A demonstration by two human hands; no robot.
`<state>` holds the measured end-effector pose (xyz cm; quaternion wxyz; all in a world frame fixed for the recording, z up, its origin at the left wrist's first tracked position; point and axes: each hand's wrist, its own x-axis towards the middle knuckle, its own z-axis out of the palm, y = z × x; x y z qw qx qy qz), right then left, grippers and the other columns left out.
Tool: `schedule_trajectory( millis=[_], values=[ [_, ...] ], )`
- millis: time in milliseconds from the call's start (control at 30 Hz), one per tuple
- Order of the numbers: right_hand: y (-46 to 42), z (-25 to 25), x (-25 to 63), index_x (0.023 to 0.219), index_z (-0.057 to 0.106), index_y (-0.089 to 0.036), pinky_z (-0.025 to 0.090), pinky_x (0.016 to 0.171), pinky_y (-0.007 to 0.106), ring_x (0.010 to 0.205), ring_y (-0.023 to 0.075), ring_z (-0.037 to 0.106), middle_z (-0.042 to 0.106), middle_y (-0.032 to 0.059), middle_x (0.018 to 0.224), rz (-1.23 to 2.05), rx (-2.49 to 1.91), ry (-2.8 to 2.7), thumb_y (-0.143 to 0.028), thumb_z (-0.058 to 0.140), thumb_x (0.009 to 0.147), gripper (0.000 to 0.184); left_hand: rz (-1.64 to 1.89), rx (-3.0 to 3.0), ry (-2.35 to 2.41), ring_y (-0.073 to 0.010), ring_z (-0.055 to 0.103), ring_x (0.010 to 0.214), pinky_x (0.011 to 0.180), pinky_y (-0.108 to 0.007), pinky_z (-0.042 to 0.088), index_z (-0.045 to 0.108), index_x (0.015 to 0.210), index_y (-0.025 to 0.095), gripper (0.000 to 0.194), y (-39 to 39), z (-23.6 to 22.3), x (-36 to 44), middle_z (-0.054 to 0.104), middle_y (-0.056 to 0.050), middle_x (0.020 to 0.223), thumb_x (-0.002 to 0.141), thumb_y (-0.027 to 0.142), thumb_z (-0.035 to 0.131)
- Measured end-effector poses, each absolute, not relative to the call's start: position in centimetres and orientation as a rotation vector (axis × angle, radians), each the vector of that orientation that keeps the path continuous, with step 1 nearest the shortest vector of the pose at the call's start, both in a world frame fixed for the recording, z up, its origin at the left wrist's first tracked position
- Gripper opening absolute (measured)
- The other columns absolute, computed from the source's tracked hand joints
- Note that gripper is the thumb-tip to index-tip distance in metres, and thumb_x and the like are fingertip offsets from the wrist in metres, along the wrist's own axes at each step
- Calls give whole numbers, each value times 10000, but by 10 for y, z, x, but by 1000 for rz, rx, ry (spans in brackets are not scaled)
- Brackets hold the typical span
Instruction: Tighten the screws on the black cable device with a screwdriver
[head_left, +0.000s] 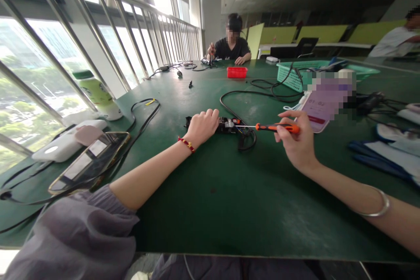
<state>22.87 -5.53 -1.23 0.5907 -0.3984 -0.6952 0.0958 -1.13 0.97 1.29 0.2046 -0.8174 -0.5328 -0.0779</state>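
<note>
With the black device [226, 125] as the clock's centre, it lies on the green surface [210, 210] in front of the person. The left hand [203, 124] curls over its 9 o'clock end, fingers bent down around it. From 3 o'clock, the right hand [297, 140] grips an orange-and-black screwdriver [269, 127] by the handle, its shaft pointing at the device; whether the tip touches, I cannot tell. A black cable [236, 92] bends past at 1 o'clock. The red tray [236, 73] sits at 12, with a seated person [232, 48] beyond it. The green basket [287, 78] stands at 2 o'clock, a bottle [96, 96] at 10, and a gold-edged phone [93, 157] lies at 8.
</note>
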Motion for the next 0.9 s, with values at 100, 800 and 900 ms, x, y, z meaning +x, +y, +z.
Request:
schedule_trajectory(
  millis=[100,800,900],
  values=[
    [-56,-13,227,1021,488,-230,506,664,320,702,146,575,535,26,888,218,-887,-1527,-246,608,788,262,-304,-2300,-1475,-207,607,851,622,-275,381,558,1009,149,325,14,8,-19,599,-98,969,966,293,269],
    [-66,-8,222,893,558,-233,435,519,262,514,103,514,527,-38,660,95,-956,-1665,-239,582,832,65,-467,-2303,-1413,-184,618,748,529,-307,281,605,861,186,283,22,2,-24,623,-51,898,919,270,342],
    [-64,-9,222,968,555,-239,474,599,287,613,126,560,552,-12,752,56,-933,-1638,-222,581,825,146,-464,-2297,-1414,-183,619,742,524,-306,277,603,862,188,277,22,1,-24,623,-47,898,917,268,343]
  ],
)
